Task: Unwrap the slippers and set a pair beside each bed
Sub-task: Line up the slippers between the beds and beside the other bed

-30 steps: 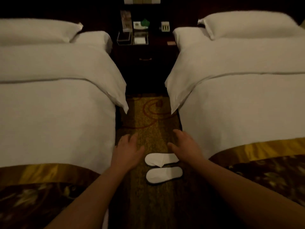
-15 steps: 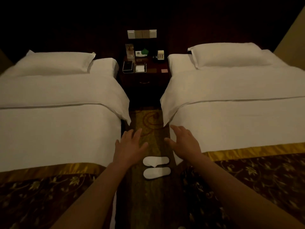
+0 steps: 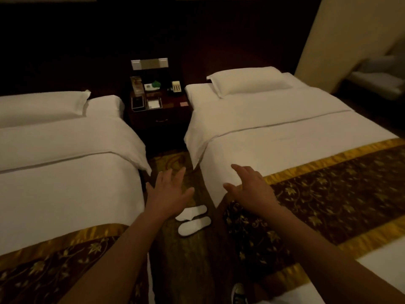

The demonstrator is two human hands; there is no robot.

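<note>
A pair of white slippers (image 3: 194, 220) lies side by side on the patterned carpet in the aisle between two beds, close to the right bed (image 3: 285, 137). The left bed (image 3: 65, 154) is across the aisle from them. My left hand (image 3: 169, 194) hovers above and just left of the slippers, fingers spread, holding nothing. My right hand (image 3: 249, 189) is held over the right bed's near edge, fingers apart and empty. Neither hand touches the slippers.
A dark nightstand (image 3: 158, 113) stands at the head of the aisle with a phone (image 3: 176, 86), cards and trays on it. Gold and brown runners (image 3: 328, 194) cross both bed feet. My shoe (image 3: 238, 294) shows at the bottom. A grey seat (image 3: 377, 82) is far right.
The view has risen and pulled back from the slippers, which stay in place. Both hands have lifted away from the floor and remain empty.
</note>
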